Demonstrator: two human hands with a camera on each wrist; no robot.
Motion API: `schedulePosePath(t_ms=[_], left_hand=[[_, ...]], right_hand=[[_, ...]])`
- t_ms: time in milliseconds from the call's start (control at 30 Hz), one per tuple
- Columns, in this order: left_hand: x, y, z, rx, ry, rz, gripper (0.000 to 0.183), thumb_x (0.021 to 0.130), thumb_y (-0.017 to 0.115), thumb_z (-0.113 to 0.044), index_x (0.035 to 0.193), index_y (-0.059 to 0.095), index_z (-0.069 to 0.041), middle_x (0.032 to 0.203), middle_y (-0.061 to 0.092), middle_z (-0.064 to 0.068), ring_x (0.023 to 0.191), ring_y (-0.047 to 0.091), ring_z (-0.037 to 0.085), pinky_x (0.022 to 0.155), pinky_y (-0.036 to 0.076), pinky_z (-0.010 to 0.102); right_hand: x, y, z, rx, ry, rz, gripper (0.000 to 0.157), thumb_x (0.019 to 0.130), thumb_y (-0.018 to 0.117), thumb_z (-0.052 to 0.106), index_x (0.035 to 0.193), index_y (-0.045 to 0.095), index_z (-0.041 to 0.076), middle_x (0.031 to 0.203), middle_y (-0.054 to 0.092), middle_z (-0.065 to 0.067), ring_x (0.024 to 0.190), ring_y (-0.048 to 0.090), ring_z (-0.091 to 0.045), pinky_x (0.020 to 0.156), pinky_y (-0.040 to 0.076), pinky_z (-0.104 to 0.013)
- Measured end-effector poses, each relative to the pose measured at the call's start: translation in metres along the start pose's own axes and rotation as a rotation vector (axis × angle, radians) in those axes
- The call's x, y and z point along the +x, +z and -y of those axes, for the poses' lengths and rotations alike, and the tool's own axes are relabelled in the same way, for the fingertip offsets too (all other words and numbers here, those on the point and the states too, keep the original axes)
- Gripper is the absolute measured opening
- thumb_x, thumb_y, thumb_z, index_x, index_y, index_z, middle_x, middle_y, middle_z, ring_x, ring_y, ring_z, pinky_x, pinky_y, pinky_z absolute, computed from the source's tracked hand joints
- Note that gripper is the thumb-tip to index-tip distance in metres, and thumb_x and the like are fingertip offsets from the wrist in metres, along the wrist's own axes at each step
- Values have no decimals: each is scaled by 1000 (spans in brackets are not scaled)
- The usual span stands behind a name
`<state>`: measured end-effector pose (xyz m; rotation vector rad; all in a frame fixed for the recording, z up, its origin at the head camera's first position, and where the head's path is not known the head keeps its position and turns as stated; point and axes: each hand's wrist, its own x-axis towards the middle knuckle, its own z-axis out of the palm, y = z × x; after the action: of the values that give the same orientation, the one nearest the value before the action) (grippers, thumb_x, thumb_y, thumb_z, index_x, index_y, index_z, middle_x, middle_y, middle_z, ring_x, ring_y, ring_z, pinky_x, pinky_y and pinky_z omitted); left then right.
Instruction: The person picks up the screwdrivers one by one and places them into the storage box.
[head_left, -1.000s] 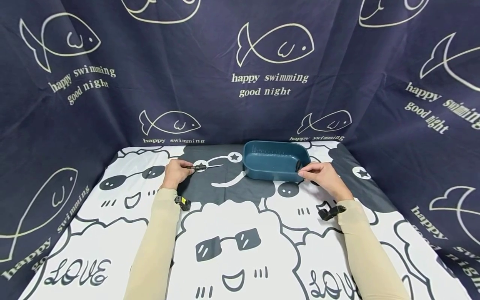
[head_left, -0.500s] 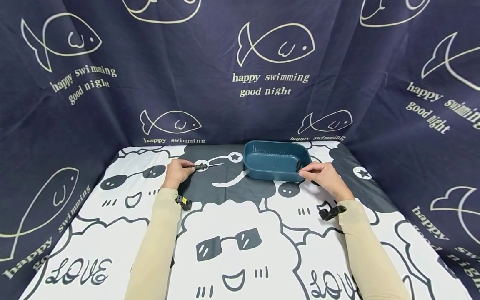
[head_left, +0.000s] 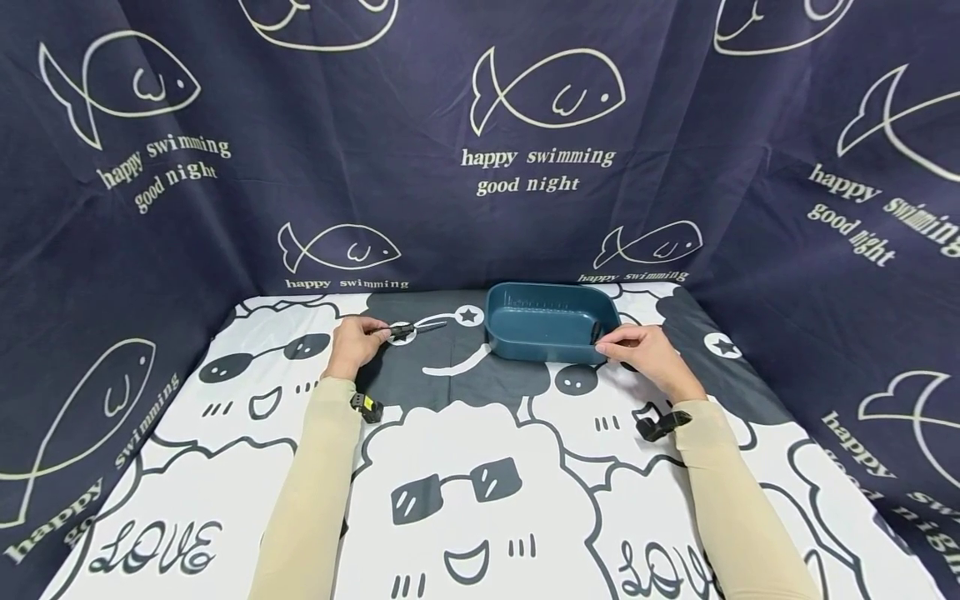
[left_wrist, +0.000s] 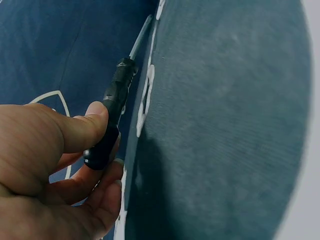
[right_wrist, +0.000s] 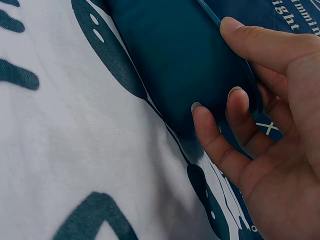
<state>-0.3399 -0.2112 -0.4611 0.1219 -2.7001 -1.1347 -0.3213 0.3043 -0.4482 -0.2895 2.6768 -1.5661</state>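
Observation:
My left hand (head_left: 358,343) grips a screwdriver (left_wrist: 112,102) by the back end of its black handle, thumb on top and fingers curled below. In the head view its thin metal shaft points right, towards the bin, held above the cloth. A dark teal plastic bin (head_left: 536,351) stands upright at the back of the table. My right hand (head_left: 651,354) holds the bin's near right corner. In the right wrist view the thumb lies at the rim and other fingertips (right_wrist: 239,95) touch the outer wall. A dark patch (head_left: 596,332) shows inside beside the fingers; I cannot tell what it is.
A printed cloth (head_left: 465,467) with cartoon sheep covers the table. Dark blue fish-print curtains (head_left: 540,217) rise behind the bin and along both sides. Both wrists wear small black camera mounts (head_left: 660,423).
The screwdriver has turned slightly in my left hand's grip, its tip a little higher in the head view. My right hand and the bin have stayed in place.

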Motion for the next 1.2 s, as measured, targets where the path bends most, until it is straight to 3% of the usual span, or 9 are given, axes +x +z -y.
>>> schedulePosePath(t_ms=[200, 500, 1200], left_hand=[[2, -3, -6, -10, 20, -18, 17, 97, 73, -21, 106, 80, -7, 105, 77, 13, 102, 64, 33, 97, 47, 48], [-4, -13, -24, -50, 58, -36, 20, 98, 70, -18, 109, 79, -4, 108, 77, 14, 104, 66, 33, 98, 47, 48], [-6, -8, -59, -105, 109, -63, 19, 97, 74, -22, 111, 80, -10, 100, 79, 10, 85, 65, 22, 79, 47, 35]], right_hand=[[6, -1, -16, -9, -11, -11, 32, 87, 84, 38, 107, 80, 13, 103, 72, -23, 94, 67, -43, 77, 54, -38], [4, 0, -15, -9, -35, -14, 35, 86, 85, 43, 105, 81, 14, 101, 73, -22, 90, 68, -39, 76, 54, -36], [4, -1, -13, -31, -38, -17, 35, 85, 85, 45, 104, 81, 15, 97, 73, -19, 89, 67, -39, 74, 53, -35]])
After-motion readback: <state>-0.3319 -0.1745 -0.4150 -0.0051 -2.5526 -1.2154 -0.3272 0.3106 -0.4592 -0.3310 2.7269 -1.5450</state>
